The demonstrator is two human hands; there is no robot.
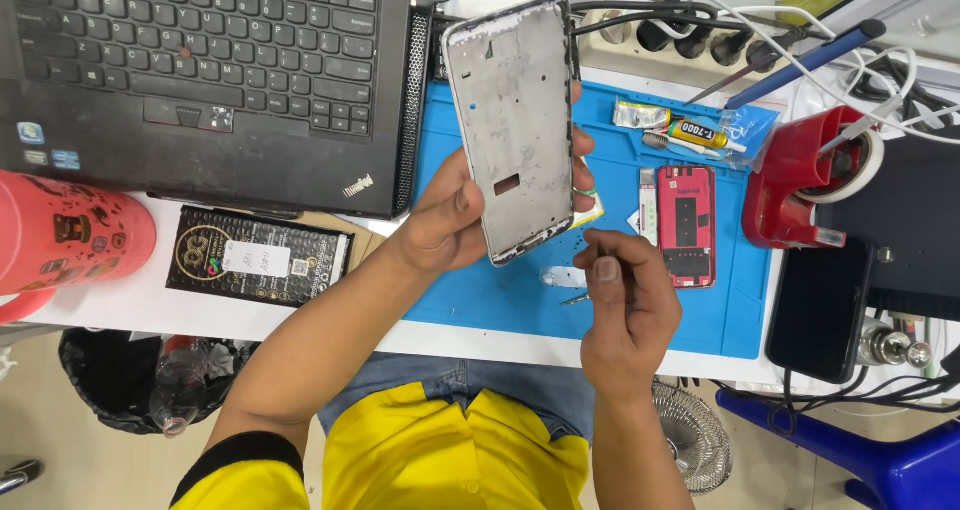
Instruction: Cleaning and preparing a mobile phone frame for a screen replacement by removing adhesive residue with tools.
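My left hand [452, 215] holds a bare grey phone frame [515, 120] upright over the blue work mat [700, 310], thumb on its front and fingers behind its right edge. My right hand [622, 305] sits just below the frame's lower right corner, fingers pinched on a thin metal tool, probably tweezers [577, 297], whose tip pokes out to the left. A red phone part [686, 225] lies flat on the mat to the right of both hands.
A black laptop [210, 70] fills the top left, a black box [257, 257] below it, a red mug [70, 235] at far left. Glue tubes [690, 133], a red tape dispenser [805, 175], a power strip with cables [700, 35] and a dark phone [820, 310] stand right.
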